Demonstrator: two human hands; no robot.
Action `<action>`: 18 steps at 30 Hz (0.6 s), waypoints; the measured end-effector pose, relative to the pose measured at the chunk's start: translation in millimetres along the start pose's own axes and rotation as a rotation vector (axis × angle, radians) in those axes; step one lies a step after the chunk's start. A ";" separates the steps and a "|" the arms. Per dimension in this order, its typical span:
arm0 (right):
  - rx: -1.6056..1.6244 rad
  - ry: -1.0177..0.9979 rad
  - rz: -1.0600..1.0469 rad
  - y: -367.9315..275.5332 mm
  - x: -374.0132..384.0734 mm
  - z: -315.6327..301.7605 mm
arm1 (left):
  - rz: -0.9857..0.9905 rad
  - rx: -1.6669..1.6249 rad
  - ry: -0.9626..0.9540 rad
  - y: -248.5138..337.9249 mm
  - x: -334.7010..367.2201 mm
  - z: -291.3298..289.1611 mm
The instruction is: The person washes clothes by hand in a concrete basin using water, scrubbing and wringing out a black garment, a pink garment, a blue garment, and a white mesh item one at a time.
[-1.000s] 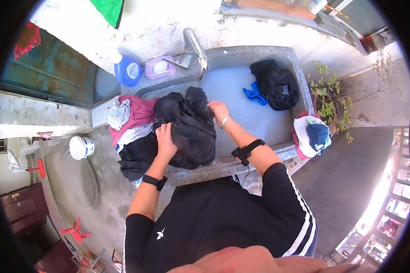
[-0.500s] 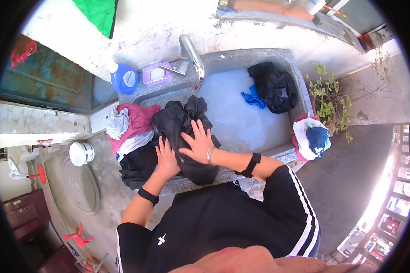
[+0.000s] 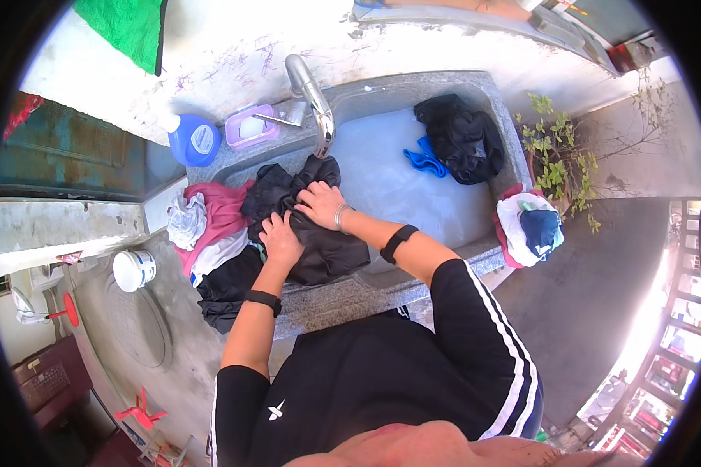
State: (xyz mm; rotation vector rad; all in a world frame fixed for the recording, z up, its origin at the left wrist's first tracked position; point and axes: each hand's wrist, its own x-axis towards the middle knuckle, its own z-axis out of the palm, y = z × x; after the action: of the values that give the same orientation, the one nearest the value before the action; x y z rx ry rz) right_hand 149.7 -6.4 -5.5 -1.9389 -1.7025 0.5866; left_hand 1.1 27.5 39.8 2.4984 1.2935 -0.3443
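A wet black garment (image 3: 331, 253) lies bunched on the ribbed left part of the stone sink (image 3: 319, 307). My left hand (image 3: 280, 240) grips its near left side, fingers curled into the cloth. Higher up and to the right, my right hand (image 3: 322, 207) is closed on the same garment, its fingertips partly lost in the folds. Cloudy water (image 3: 378, 179) fills the basin to the right. Another black garment (image 3: 463, 144) and a blue strap-like cloth (image 3: 426, 159) lie at its far right.
Left of the black garment are a pink cloth (image 3: 220, 214), white cloths (image 3: 187, 223) and black clothing (image 3: 224, 292). A faucet (image 3: 313, 105), a soap dish (image 3: 251, 127) and a blue jug (image 3: 195, 142) stand at the back. More clothes (image 3: 530, 226) hang over the right rim, near a plant (image 3: 553, 144).
Both hands have gone from lying spread on the black garment to curled fingers in it. The right hand has shifted away from me, and the garment's near edge has drawn back from the sink's front.
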 end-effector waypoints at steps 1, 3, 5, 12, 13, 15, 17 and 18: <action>0.102 -0.031 0.056 -3.5 -3.4 -11.5 | 0.007 0.006 0.014 -1.4 -3.0 1.1; 0.358 0.045 0.026 9.2 -5.7 -16.5 | 0.014 -0.011 0.087 -4.2 -3.7 6.4; 0.636 0.126 0.066 19.9 -9.9 -30.0 | 0.020 -0.020 0.128 -4.5 -5.5 8.9; -0.184 0.286 0.696 167.6 -30.6 -61.5 | 0.063 -0.071 0.173 -4.9 -5.8 17.7; -0.309 0.193 0.812 182.4 -33.9 -70.9 | 0.056 -0.074 0.178 -7.4 -5.6 19.5; -0.455 0.103 0.862 203.5 -46.7 -82.0 | 0.044 -0.073 0.177 -10.4 -6.5 19.3; -0.490 -0.118 0.924 218.3 -58.7 -83.8 | 0.045 -0.071 0.164 -9.2 -8.5 16.7; -0.485 -0.112 0.953 229.4 -66.3 -74.3 | 0.053 -0.068 0.161 -7.5 -8.4 16.6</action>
State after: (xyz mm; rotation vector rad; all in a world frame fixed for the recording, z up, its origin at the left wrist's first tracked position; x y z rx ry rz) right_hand 365.7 -101.3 -88.4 -3.1172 -0.9177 0.6304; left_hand -11.0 19.1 26.2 2.5414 1.2714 -0.0862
